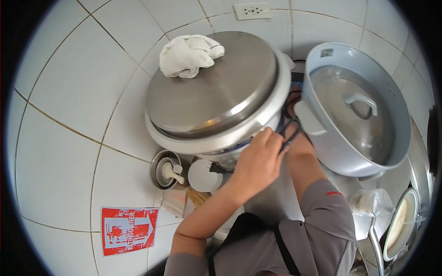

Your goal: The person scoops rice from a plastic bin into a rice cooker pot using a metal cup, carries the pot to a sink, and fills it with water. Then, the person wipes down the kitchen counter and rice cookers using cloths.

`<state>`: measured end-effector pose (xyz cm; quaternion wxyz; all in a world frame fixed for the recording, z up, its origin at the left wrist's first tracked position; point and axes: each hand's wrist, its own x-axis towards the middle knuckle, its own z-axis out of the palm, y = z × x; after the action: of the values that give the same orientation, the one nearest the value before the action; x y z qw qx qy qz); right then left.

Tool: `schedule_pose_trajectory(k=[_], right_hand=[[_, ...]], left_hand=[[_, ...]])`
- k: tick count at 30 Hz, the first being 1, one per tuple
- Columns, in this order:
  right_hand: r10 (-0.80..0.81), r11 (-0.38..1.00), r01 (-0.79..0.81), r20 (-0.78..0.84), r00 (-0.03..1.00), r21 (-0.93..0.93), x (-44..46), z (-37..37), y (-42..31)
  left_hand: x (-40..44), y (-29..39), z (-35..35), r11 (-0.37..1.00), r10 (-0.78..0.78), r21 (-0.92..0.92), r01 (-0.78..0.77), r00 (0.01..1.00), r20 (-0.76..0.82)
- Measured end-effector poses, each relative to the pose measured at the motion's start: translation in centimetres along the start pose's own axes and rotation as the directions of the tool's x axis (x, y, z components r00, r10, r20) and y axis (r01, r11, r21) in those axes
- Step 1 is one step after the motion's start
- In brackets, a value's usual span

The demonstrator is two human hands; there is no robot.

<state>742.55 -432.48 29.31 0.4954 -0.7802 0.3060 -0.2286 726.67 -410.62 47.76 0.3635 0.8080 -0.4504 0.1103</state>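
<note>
My left hand [258,158] is closed around a black cord [291,132], which loops beside the fingers at the front right of a large rice cooker [216,92]. The cooker has a steel lid, and a folded white cloth [189,54] lies on it. My right hand [294,103] reaches back into the narrow gap between the cooker and a big grey pot [354,161]. Its fingers are mostly hidden there, so I cannot make out what they touch. Inside the pot sits a metal lid [338,99] with a handle.
Left of my left arm stand a metal container [159,177] with a white scoop inside and a round white item [202,177]. A wall outlet [252,10] is behind the cooker. At right are a plastic-wrapped stack [363,202] and an oval container [400,223]. A red sign [129,230] is on the tiles.
</note>
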Motion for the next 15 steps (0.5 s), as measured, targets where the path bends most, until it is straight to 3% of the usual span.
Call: schedule_pose_trajectory(k=[7, 11, 14, 15], right_hand=[[0.026, 0.994, -0.018, 0.071, 0.997, -0.111, -0.6, -0.7, -1.3], [0.057, 0.985, -0.018, 0.228, 0.972, -0.17, -4.1, -2.0, -2.2], [0.027, 0.968, 0.063, 0.35, 0.936, -0.242, -7.5, -2.9, -1.6], [-0.113, 0.921, 0.223, 0.327, 0.938, -0.321, -7.0, -1.6, 0.9]], left_hand=[[0.9, -0.8, 0.5, 0.999, -0.033, -0.04, 0.032, 0.999, -0.039], [1.3, -1.1, 0.5, 0.999, -0.038, -0.04, 0.034, 0.993, -0.113], [1.0, -1.0, 0.2, 1.0, -0.019, -0.022, 0.017, 0.992, -0.127], [1.0, -1.1, 0.2, 1.0, -0.009, -0.025, 0.006, 0.991, -0.133]])
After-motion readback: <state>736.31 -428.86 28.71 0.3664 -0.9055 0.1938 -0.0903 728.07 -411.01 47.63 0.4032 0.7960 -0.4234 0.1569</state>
